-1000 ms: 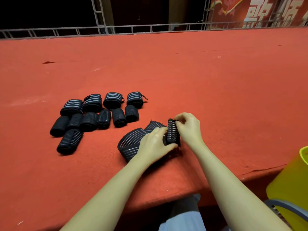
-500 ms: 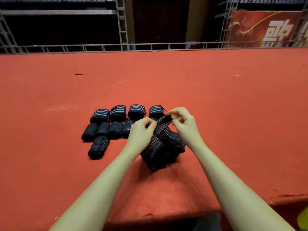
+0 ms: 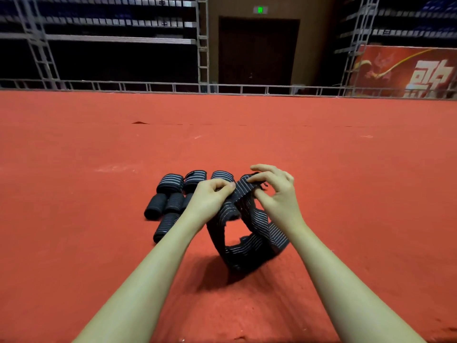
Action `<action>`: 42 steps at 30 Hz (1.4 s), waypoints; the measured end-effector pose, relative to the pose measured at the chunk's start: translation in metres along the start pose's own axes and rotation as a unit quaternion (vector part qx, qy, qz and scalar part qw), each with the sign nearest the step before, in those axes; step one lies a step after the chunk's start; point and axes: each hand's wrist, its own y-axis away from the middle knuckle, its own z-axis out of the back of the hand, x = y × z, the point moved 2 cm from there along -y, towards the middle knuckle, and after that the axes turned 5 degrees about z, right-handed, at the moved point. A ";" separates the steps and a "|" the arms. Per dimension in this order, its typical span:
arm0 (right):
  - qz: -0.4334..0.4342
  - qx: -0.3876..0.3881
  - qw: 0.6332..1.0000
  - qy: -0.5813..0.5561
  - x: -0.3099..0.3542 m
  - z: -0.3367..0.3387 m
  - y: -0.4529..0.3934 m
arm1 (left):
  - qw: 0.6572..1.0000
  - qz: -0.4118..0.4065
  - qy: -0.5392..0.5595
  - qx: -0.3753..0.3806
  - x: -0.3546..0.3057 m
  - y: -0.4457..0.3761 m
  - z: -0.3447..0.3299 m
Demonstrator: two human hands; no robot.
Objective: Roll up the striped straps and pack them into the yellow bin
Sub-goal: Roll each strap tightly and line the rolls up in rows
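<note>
A long black strap with grey stripes [image 3: 257, 233] hangs in loose loops between my hands, its lower coils resting on the red carpet [image 3: 346, 169]. My left hand [image 3: 210, 196] pinches the strap near its top, and my right hand [image 3: 274, 191] pinches its upper end with thumb and fingers. Just left of my hands lie several rolled straps [image 3: 170, 194] in rows on the carpet; some are partly hidden behind my left hand. The yellow bin is out of view.
A metal railing [image 3: 148, 86] runs along the far edge of the carpeted platform. Beyond it are dark stands, a doorway [image 3: 257, 50] and a red banner [image 3: 408, 73] at the right.
The small roll I held on the carpet has come undone: both hands have lifted the strap end and it now hangs in open loops. The view has tilted up, and the bin has left the frame.
</note>
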 end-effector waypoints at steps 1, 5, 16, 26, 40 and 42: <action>-0.029 -0.005 0.999 -0.027 0.002 0.001 -0.001 | 1.000 -0.007 -0.006 -0.011 0.000 0.000 0.001; -0.157 -0.045 0.978 -0.132 -0.003 0.002 -0.003 | 0.998 -0.009 0.039 -0.050 -0.001 0.005 0.005; -0.269 -0.035 0.915 -0.298 -0.002 -0.001 -0.004 | 0.977 -0.027 0.209 -0.003 -0.017 0.013 -0.009; -0.248 -0.003 0.897 -0.367 0.011 0.006 -0.011 | 0.980 -0.058 0.150 -0.116 -0.030 0.002 -0.016; -0.190 0.004 0.898 -0.397 0.025 0.005 -0.015 | 0.978 -0.080 0.078 -0.173 -0.027 -0.005 -0.013; -0.183 0.006 0.919 -0.350 0.028 0.004 -0.021 | 0.977 -0.084 0.066 -0.187 -0.029 -0.006 -0.013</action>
